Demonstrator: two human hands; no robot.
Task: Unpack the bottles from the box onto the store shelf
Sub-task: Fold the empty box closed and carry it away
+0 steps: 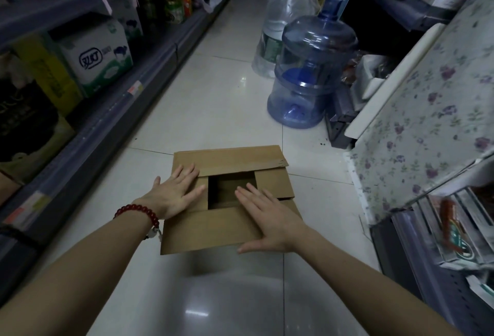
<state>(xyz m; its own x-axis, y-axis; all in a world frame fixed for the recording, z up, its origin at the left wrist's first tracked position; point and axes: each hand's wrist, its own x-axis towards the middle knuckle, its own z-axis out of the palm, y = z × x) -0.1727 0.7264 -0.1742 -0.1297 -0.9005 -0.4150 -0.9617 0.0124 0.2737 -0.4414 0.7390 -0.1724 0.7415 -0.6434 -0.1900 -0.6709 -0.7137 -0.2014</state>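
Observation:
A brown cardboard box (pixel 213 226) sits on the white tiled floor of a store aisle. Its four top flaps are folded inward, leaving a dark square gap in the middle; no bottles show through it. My left hand (pixel 175 192), with a red bead bracelet on the wrist, lies flat with fingers spread on the left flap. My right hand (pixel 267 218) lies flat on the near and right flaps, fingertips at the edge of the gap. Neither hand holds anything.
A store shelf (pixel 112 113) with cartons and jars runs along the left. Two large water jugs, one blue (pixel 307 76) and one clear (pixel 283 14), stand ahead on the right. A cabinet with a floral cover (pixel 427 100) and a rack of packets (pixel 454 231) line the right.

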